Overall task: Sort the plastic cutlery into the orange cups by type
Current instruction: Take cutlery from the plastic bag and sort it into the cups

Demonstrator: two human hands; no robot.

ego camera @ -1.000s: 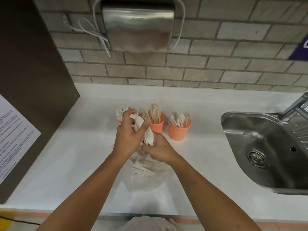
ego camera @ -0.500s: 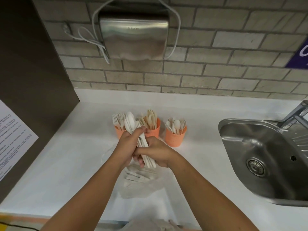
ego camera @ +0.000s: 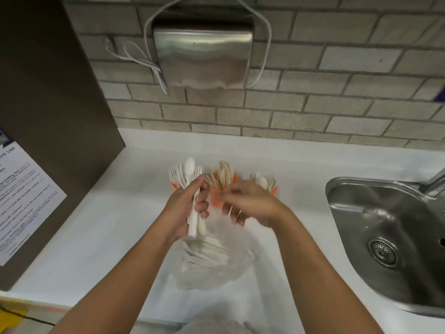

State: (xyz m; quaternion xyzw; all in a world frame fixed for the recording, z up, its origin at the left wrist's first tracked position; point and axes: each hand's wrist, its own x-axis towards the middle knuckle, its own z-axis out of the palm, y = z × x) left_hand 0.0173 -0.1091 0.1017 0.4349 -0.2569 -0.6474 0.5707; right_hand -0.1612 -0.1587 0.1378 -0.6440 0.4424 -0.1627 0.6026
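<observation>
The left hand (ego camera: pixel 185 208) grips a bundle of white cutlery (ego camera: pixel 193 213) upright, a spoon bowl sticking out above it. The right hand (ego camera: pixel 250 203), blurred, hovers just beside it with fingers loosely curled; whether it holds anything cannot be told. Three orange cups (ego camera: pixel 215 197) stand just beyond both hands, and a clear bag of cutlery (ego camera: pixel 207 259) lies on the counter (ego camera: pixel 96 232) beneath them.

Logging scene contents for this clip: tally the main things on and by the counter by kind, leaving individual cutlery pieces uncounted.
Orange cups: 3 (left, middle, right)
Clear plastic bag of cutlery: 1
Bundle of white cutlery in the left hand: 1
Steel sink: 1
Wall-mounted steel unit: 1
Total: 7
</observation>
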